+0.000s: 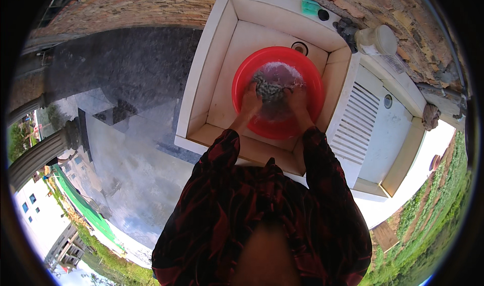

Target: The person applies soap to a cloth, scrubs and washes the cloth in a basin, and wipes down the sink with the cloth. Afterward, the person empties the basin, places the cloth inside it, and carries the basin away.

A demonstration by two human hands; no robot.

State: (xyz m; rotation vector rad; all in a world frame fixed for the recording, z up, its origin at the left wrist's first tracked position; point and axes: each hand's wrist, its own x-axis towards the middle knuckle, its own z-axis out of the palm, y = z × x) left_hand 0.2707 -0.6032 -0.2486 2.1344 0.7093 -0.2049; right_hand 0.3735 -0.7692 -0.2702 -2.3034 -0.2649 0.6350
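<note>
A red plastic basin (278, 132) stands inside a white sink (223, 70), with soapy water (281, 72) in it. In the water lies a bunched grey patterned cloth (269, 90). My left hand (251, 100) is at the cloth's left end, its fingers curled against it. At the right end is my right hand (297, 100), its fingertips touching or gripping the cloth, partly hidden by the water. Both forearms reach over the basin's near rim.
Along the sink's back ledge lie a green soap-like block (310, 6), a round black object (323, 14) and a dark cloth (346, 32). Beside them is a whitish bucket (376, 40). A ribbed washboard surface (357, 121) adjoins on the right. A brick wall (159, 6) rises behind.
</note>
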